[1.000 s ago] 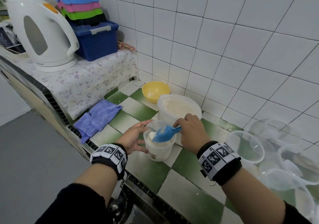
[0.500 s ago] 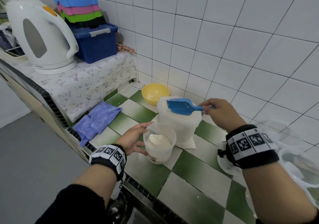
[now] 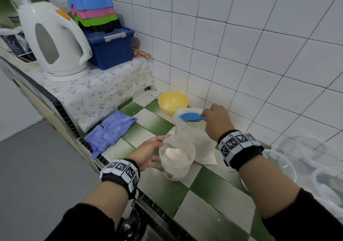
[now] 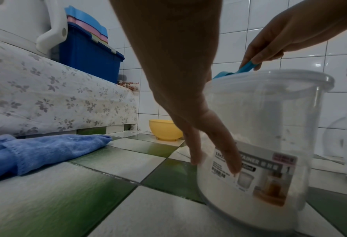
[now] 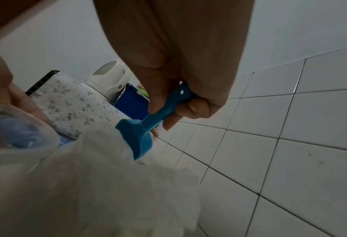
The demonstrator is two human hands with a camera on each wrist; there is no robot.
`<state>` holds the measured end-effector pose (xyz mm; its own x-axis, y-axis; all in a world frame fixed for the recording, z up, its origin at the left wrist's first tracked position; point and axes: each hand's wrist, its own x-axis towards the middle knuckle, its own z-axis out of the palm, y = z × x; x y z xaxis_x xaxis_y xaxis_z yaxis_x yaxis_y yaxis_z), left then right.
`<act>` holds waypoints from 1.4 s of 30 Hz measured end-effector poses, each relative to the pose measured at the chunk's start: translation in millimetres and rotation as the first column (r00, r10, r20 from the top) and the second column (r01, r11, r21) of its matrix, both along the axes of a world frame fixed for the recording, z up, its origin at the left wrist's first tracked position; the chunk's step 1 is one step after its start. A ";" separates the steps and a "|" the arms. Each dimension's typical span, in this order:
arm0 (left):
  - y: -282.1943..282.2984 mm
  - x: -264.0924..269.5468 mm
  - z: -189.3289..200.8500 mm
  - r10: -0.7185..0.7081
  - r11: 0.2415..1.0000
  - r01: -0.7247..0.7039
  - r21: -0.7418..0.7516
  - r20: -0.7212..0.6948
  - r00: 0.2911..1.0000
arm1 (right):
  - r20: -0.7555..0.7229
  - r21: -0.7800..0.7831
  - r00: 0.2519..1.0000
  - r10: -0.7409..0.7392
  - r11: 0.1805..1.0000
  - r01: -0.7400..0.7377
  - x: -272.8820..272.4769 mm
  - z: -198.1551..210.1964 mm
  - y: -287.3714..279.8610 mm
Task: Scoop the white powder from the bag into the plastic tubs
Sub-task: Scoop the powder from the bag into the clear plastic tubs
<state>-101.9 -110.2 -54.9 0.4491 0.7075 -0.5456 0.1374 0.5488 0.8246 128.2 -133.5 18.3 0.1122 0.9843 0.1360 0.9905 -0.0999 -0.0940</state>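
Over bag, right hand grips scoop; left hand steadies tub.

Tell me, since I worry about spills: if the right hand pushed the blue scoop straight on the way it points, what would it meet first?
Probably the powder bag: the right hand holds the blue scoop tip-down at the bag's open mouth. Depth is unclear.

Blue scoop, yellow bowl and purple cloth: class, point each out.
blue scoop [image 3: 191,116], head view, on its blade.
yellow bowl [image 3: 173,102], head view, on its inside.
purple cloth [image 3: 109,131], head view, on its middle fold.
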 end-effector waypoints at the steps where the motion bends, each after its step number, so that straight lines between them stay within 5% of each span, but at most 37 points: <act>1: 0.2 0.1 0.1 -0.001 1.000 0.001 0.001 0.002 1.000 | -0.005 -0.020 1.000 -0.006 1.000 0.005 0.7 -0.7 -0.1; 10: 2.2 -0.6 -1.7 -0.007 1.000 0.007 0.004 0.008 1.000 | 0.055 -0.151 0.998 -0.035 0.988 0.043 14.6 -1.7 -9.3; 18: 2.8 -2.1 -1.2 -0.027 1.000 0.027 -0.003 0.012 1.000 | 0.160 0.021 0.975 -0.151 0.988 0.150 12.9 10.2 -10.2; 24: 3.6 -1.4 -0.4 -0.022 1.000 0.022 -0.006 0.017 1.000 | 0.200 -0.111 0.974 -0.105 0.985 0.129 4.0 -8.0 -7.3; 34: 4.5 -1.3 -2.7 -0.020 1.000 0.020 -0.005 0.027 0.999 | -0.092 -0.268 0.959 -0.269 0.934 0.236 8.7 -14.3 0.5; 39: 3.8 -1.1 -3.2 -0.021 1.000 0.021 -0.003 0.024 1.000 | -0.340 -0.312 0.855 -0.391 0.905 0.290 19.5 -14.8 -5.4; 42: 2.2 -0.9 -3.6 -0.018 1.000 0.018 -0.002 0.021 1.000 | -0.525 -0.298 0.729 -0.439 0.898 0.326 23.6 -13.1 -11.1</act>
<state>-102.8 -107.9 -58.5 0.4731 0.6981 -0.5375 0.1303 0.5479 0.8263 151.8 -144.6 5.2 0.4841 0.8405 -0.2433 0.6333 -0.5285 -0.5654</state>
